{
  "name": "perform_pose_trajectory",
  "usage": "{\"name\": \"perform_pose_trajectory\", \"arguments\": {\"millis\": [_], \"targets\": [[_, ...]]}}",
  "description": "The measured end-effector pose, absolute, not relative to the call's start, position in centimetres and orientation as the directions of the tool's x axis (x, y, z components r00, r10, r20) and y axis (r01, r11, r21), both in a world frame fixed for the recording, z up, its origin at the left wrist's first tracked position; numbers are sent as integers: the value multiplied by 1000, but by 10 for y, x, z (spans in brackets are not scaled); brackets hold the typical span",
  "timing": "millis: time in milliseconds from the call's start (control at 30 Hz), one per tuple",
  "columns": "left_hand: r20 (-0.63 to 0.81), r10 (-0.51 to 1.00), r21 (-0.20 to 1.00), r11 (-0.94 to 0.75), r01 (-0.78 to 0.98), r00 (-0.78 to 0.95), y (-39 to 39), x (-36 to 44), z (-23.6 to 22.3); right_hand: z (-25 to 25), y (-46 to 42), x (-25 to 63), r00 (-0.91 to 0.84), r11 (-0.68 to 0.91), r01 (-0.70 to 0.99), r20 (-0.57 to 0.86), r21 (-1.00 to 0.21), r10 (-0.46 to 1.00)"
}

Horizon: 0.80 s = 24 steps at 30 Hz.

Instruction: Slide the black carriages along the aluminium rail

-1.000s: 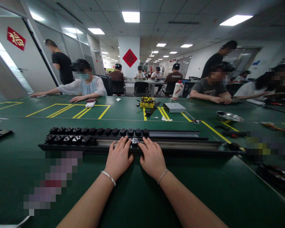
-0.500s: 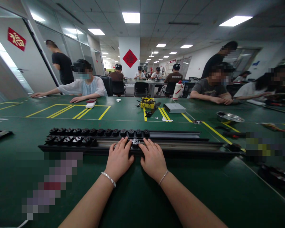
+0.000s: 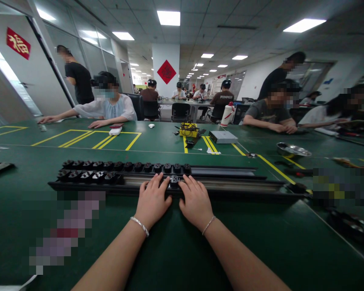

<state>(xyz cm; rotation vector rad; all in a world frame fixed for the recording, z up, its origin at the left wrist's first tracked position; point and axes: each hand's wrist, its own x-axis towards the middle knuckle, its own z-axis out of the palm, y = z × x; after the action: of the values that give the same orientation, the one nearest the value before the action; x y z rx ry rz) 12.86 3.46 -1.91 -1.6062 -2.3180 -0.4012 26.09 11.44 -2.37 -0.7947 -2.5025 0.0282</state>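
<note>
A long black track rail lies across the green table in front of me. In its channel sits one black socket module, between my two hands. My left hand has its fingertips at the module's left side, with the thumb at the rail's near edge. At the right side of the same module are the fingertips of my right hand, its thumb low at the near edge too. More socket modules fill the left end of this rail. Behind it, a second row of modules lines another rail.
A blurred-out strip with a white cable lies at front left. Farther back are a yellow box with cables, a grey box, a red and white bottle and a metal bowl. Other people sit around the table.
The socket module between my hands has lost its bright glint and looks darker, its top showing differently. My hands stay nearly in place. The view has shifted slightly.
</note>
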Motion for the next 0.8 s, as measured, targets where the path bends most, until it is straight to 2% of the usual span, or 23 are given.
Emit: {"name": "perform_pose_trajectory", "arguments": {"millis": [467,800], "targets": [[431,842,89,318,944,-324,34,130,-20,-24,114,261,-701,830,530,462,-172,543],[408,849,85,332,939,-337,34,131,-18,-24,115,261,-703,831,532,464,-160,539]]}}
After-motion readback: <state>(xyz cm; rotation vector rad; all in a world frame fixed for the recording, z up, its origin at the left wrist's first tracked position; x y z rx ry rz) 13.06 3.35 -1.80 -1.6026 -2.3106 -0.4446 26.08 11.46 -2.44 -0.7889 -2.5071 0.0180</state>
